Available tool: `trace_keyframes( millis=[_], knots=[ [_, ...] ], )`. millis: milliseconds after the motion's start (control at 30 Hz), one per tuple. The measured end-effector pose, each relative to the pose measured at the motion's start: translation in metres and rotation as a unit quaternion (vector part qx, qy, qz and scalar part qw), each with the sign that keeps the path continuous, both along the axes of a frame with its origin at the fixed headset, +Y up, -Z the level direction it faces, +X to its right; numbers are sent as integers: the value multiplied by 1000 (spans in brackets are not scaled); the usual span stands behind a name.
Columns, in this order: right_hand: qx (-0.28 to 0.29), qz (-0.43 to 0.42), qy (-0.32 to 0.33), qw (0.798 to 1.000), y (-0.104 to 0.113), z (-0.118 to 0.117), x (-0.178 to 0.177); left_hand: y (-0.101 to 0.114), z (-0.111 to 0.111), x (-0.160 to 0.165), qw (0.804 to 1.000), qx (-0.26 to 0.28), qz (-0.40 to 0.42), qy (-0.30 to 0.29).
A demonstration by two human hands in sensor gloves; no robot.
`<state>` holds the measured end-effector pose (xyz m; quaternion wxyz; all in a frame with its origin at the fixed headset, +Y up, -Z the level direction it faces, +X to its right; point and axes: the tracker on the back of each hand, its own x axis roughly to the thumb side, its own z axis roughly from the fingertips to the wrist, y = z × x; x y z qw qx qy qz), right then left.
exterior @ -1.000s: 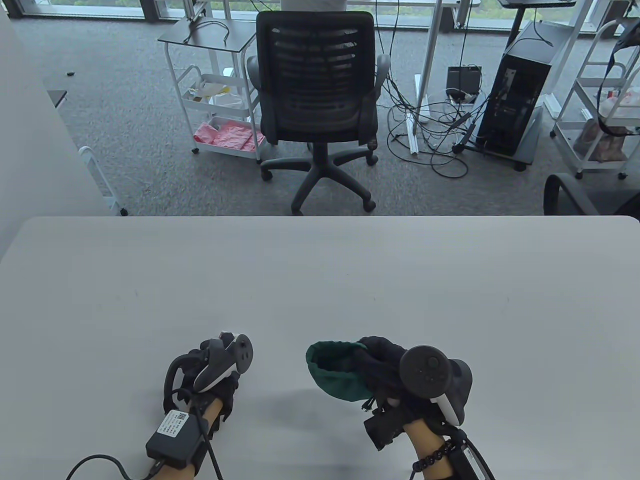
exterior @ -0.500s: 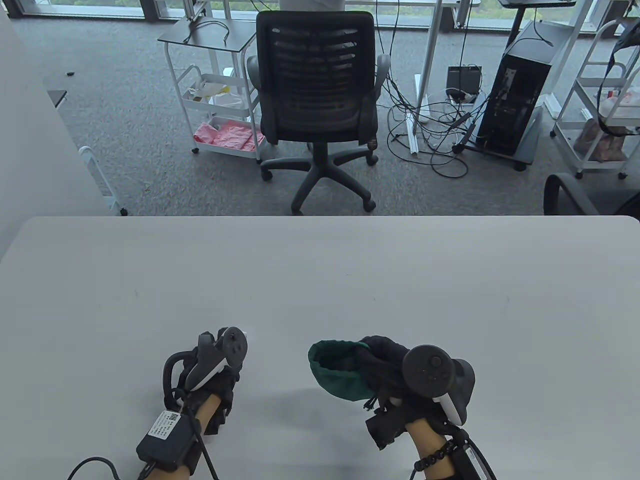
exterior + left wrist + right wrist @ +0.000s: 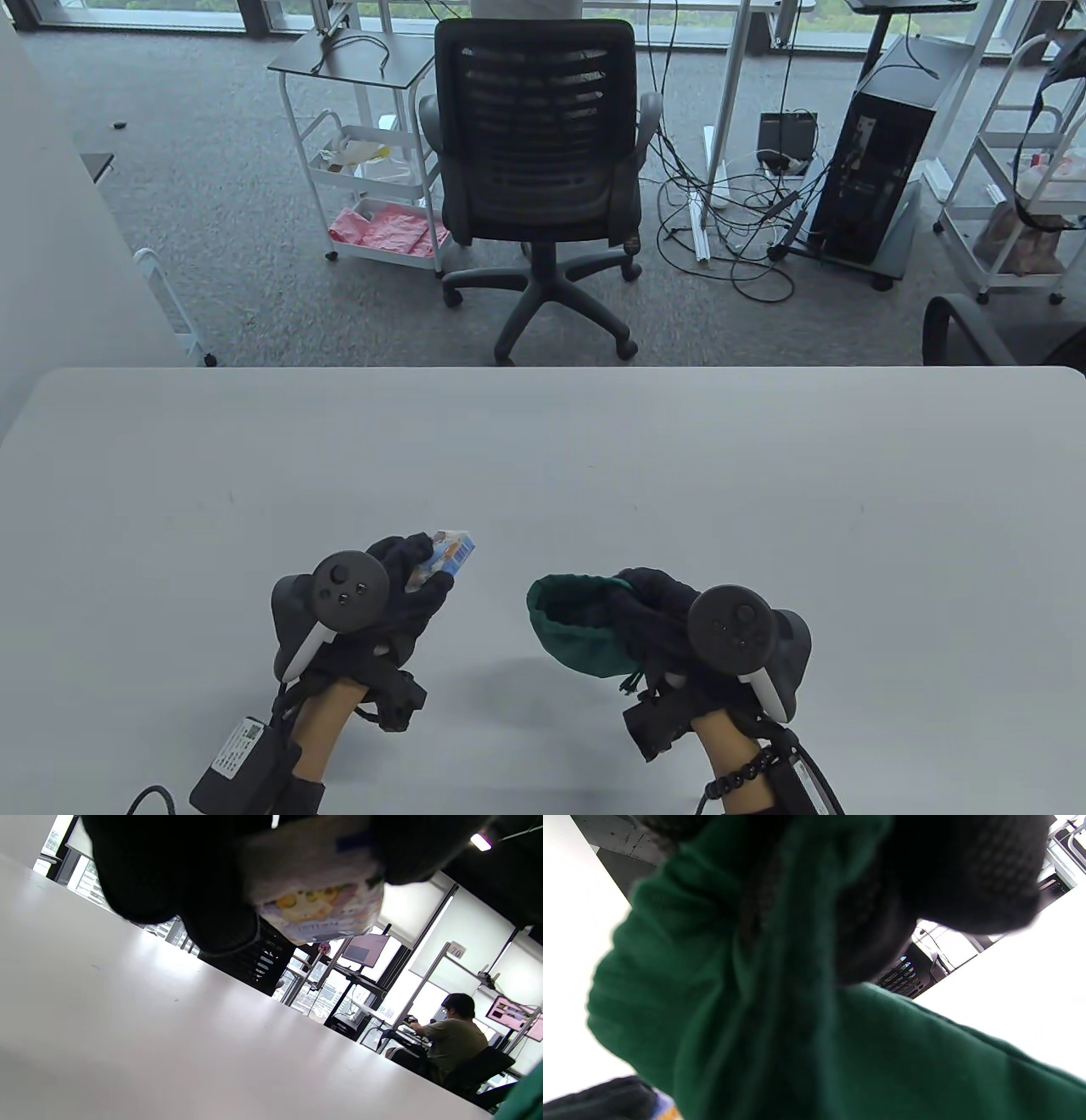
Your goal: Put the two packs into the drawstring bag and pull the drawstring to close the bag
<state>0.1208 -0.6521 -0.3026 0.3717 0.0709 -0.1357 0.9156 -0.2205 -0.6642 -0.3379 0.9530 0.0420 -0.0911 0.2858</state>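
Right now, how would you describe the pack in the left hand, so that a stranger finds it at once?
Start at the white table, near edge, left of the green drawstring bag. There the black-gloved left hand pinches a small pack. It is the only light, printed thing there, with blue and yellow print.

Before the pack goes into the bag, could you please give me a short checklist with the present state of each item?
1. Left hand grips the pack: ok.
2. Right hand holds the green drawstring bag: ok.
3. Bag mouth open, facing the left hand: ok.
4. Pack lifted off the table: ok, per left wrist view.
5. Other pack already inside: cannot tell.
6. Drawstring free: cannot tell.
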Motion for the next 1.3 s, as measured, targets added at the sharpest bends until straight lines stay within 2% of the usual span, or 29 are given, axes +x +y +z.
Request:
trace_keyframes(
  millis=[200,400,633,833,1067,1200,1300],
  knots=[
    [1,2,-2,1000,0,0,1,22,14,4,992,27,105,-62],
    [0,7,0,1000,0,-1,0,31,21,11,971,9,194,-140],
    [7,23,9,1000,2,0,-8,48,37,30,970,55,158,-173],
    [19,41,30,999,5,3,-21,54,43,36,981,96,80,-150],
    [30,55,56,996,9,9,-35,58,46,39,981,101,48,-156],
    [30,48,74,996,11,13,-42,58,50,46,981,125,-14,-147],
    [33,50,81,995,12,15,-45,56,50,50,982,121,-33,-143]
  ],
)
